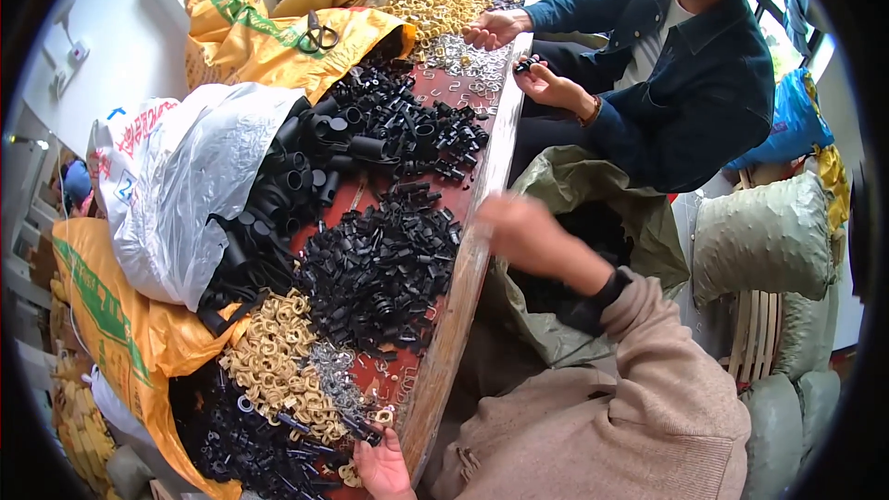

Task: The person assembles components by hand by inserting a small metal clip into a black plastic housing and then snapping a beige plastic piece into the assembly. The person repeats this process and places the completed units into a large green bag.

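At the lower edge, my left hand (384, 468) is closed round a small black tubular part (364, 431), and a tan ring-shaped clip (383, 417) shows at its fingertips. Beside it lie a heap of tan plastic clips (278, 361), small metal hooks (331, 366) and a pile of black tubular parts (269, 449). My right hand (528, 233), smeared by motion, is above the table's wooden edge, near the mouth of an olive woven sack (662, 255). Its fingers cannot be made out. Dark contents fill the sack.
Across the red tabletop (347, 196) spread small black pieces (380, 264) and black cylinders (324, 134). White (199, 162) and orange (111, 301) bags line the left side; scissors (318, 34) rest on another. A co-worker (667, 65) sits opposite, holding small parts. Stuffed sacks (764, 236) stand at right.
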Demonstrator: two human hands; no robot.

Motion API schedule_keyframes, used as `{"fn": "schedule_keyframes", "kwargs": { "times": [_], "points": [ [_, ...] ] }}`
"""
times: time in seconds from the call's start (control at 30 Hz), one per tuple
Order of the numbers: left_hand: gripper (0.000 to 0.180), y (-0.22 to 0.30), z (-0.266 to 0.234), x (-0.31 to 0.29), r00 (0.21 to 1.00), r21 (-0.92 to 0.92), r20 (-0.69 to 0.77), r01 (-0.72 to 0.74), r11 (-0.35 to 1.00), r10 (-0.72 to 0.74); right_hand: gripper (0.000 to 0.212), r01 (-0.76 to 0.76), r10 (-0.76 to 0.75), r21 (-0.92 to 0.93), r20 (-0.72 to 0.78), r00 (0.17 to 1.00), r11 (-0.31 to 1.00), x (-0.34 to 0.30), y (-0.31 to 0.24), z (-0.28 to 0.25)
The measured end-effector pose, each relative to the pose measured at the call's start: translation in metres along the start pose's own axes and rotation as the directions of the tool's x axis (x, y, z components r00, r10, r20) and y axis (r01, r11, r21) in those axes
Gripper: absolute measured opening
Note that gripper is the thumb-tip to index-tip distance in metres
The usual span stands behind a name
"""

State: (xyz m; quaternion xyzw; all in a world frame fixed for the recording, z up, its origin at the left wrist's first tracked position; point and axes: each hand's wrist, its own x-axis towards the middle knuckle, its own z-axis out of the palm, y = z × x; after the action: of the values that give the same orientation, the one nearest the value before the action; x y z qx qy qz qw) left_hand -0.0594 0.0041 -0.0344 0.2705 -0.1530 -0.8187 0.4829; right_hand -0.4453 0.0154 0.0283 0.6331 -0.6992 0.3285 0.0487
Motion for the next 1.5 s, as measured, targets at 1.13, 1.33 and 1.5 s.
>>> {"fn": "schedule_keyframes", "kwargs": {
  "times": [1.13, 1.33, 1.5],
  "points": [
    [0.036, -0.029, 0.054, 0.031, 0.973, -0.007, 0.034, 0.228, 0.974, -0.228, 0.013, -0.187, -0.216, 0.855, 0.324, 0.921, 0.485, -0.050, -0.109, 0.092],
    [0.035, -0.032, 0.047, 0.032, 0.978, 0.007, 0.031, 0.206, 0.979, -0.206, 0.014, -0.090, -0.203, 0.835, 0.235, 0.951, 0.543, -0.053, -0.110, 0.091],
    [0.033, -0.033, 0.037, 0.036, 0.980, 0.060, 0.007, 0.200, 0.978, -0.201, 0.015, -0.196, -0.172, 0.853, 0.312, 0.934, 0.483, -0.052, -0.105, 0.094]
  ]
}}
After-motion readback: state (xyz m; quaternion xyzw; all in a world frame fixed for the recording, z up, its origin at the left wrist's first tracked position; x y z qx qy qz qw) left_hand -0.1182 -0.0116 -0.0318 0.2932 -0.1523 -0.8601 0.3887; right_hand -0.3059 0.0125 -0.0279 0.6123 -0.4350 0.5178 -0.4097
